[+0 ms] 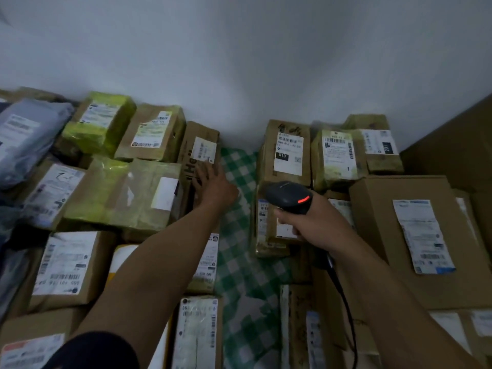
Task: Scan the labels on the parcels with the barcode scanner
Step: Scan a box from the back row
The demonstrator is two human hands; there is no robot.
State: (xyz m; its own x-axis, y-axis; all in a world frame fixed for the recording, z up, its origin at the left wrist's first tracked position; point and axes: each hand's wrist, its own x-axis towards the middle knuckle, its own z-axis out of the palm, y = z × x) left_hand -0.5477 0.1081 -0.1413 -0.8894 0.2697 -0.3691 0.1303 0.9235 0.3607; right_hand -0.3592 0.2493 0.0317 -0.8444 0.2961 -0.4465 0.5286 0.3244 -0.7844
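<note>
The right hand (308, 225) grips the barcode scanner (288, 197), its red light lit, just before the 010-labelled box (288, 153) at the far edge of the checked cloth (239, 262). The left hand (215, 183), fingers straight, touches a cardboard box (198, 145) opposite. Probably midway (nothing marks scanned parcels), with many labels left.

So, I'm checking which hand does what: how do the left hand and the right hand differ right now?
The left hand has straight, spread fingers laid against a brown box below its label. The right hand is curled round the barcode scanner, whose red light is on. The left hand reaches farther forward than the right hand. Both are bare and extended over the pile.
</note>
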